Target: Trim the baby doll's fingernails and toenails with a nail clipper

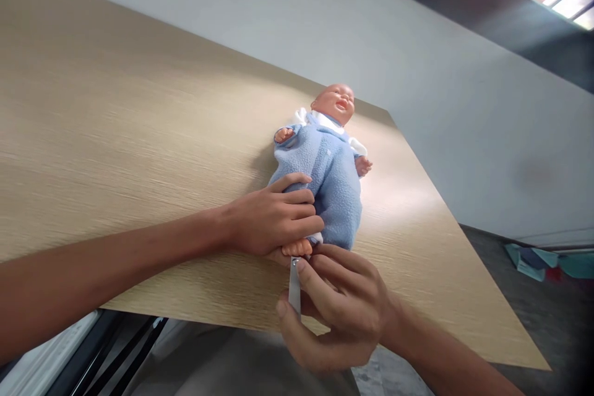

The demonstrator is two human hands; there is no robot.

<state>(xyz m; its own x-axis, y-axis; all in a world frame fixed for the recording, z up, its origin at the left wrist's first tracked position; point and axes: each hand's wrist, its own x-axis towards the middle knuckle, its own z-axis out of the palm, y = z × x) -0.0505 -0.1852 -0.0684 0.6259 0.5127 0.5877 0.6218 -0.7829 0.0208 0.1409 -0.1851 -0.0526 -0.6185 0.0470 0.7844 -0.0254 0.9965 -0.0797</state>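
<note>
A baby doll point(335, 154) in a blue fleece outfit with a white collar lies on its back, head toward the far edge of the table. My left hand point(273, 216) is wrapped over the doll's lower leg, just above its bare foot point(297, 248). In my right hand point(341, 309) is a silver nail clipper point(294, 291), held between thumb and fingers. The clipper's head is right at the doll's toes; whether it touches them I cannot tell. Some fingertips of my right hand rest beside the foot and trouser hem.
The light wooden table point(139, 136) ends close beyond the doll's head and slopes away at right. A pale wall point(464, 105) stands behind it. Teal and red items point(552, 263) lie on the dark floor at right. Black straps point(134, 346) show below the near edge.
</note>
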